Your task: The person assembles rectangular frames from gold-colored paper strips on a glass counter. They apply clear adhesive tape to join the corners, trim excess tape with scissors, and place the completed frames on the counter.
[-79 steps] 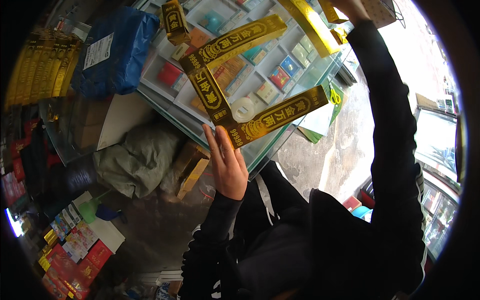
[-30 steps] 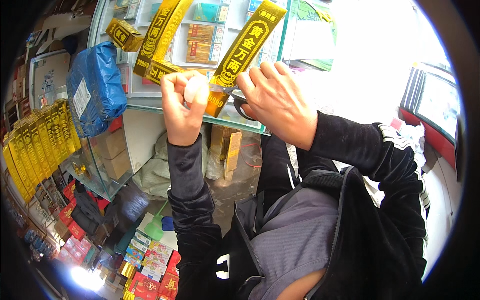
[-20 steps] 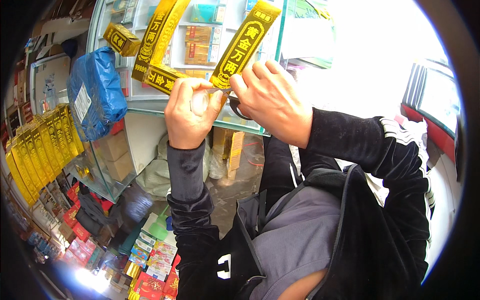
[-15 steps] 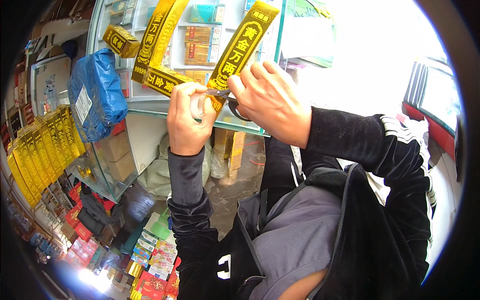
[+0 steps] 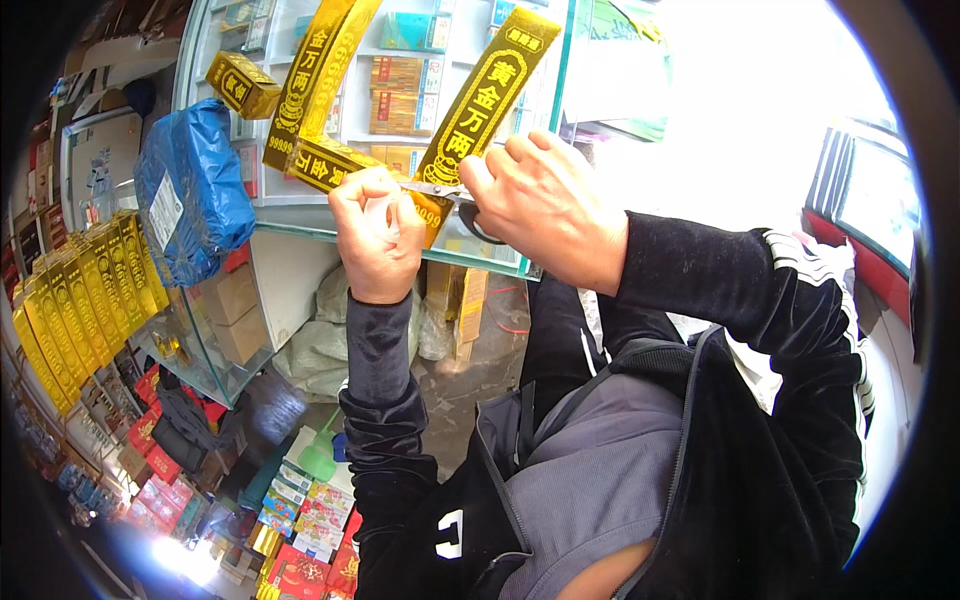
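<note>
Compared with half a second ago, the left hand [image 5: 375, 245] has curled tighter, so the pale tape roll [image 5: 380, 210], then showing as a ring, is now mostly hidden. Both wrists stay almost where they were.

Seen from the head, the left fingers are bent into a loose fist, thumb and forefinger close together, with the roll inside. The right hand [image 5: 555, 205] is closed around the black handles of the scissors [image 5: 435, 188]; their metal blades reach leftward to the left fingertips. Whether the blades are parted, I cannot tell.

Just behind both hands, the gold-and-black folded strip [image 5: 490, 100] lies over the near edge of the glass counter [image 5: 485, 257], its lower corner partly covered by the fingers. A small gold box [image 5: 243, 85] sits to its left, near a blue wrapped package [image 5: 195, 200]. Farther left, upright gold boxes [image 5: 95, 300] stand in a row.
</note>
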Tool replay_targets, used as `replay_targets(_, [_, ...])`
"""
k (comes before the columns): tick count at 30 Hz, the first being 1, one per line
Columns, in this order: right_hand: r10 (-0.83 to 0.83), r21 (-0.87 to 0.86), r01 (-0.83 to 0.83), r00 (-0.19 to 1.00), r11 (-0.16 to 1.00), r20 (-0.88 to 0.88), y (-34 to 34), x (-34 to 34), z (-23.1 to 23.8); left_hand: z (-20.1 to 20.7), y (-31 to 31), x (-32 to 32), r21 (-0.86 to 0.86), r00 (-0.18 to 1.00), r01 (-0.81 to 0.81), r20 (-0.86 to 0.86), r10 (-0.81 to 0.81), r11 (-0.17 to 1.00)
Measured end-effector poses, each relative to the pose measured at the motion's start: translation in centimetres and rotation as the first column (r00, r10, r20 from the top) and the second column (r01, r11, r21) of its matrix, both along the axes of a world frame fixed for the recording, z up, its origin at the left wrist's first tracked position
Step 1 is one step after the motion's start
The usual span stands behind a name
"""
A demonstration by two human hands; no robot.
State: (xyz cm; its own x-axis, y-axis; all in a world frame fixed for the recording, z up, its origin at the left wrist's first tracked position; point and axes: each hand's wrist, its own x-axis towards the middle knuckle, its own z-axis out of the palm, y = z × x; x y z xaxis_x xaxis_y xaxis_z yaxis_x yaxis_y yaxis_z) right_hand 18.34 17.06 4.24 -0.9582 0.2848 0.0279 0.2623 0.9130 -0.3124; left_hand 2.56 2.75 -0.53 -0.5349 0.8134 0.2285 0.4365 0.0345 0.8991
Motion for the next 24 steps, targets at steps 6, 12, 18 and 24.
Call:
replay_targets(6, [-0.040,-0.173,0.041,0.999,0.984,0.010,0.6,0.9,0.3,0.6,0.0,-0.1,0.096,0.972,-0.093,0.224,0.069,0.991])
replay_targets(12, [-0.221,-0.156,0.184,0.938,0.970,-0.267,9.3,0.0,-1.1,2.4,-0.6,-0.8,0.157,0.915,-0.237,0.368,0.166,0.959])
replay_targets(18, [-0.250,-0.011,0.250,0.963,0.968,-0.100,19.6,-6.8,-4.3,6.6,-4.0,0.6,-0.423,0.970,0.051,-0.196,-0.146,0.905])
replay_targets(24, [-0.257,0.069,0.254,0.966,0.965,0.037,20.9,-10.2,-5.2,6.6,-3.7,1.0,-0.597,0.896,0.102,-0.292,-0.335,0.795])
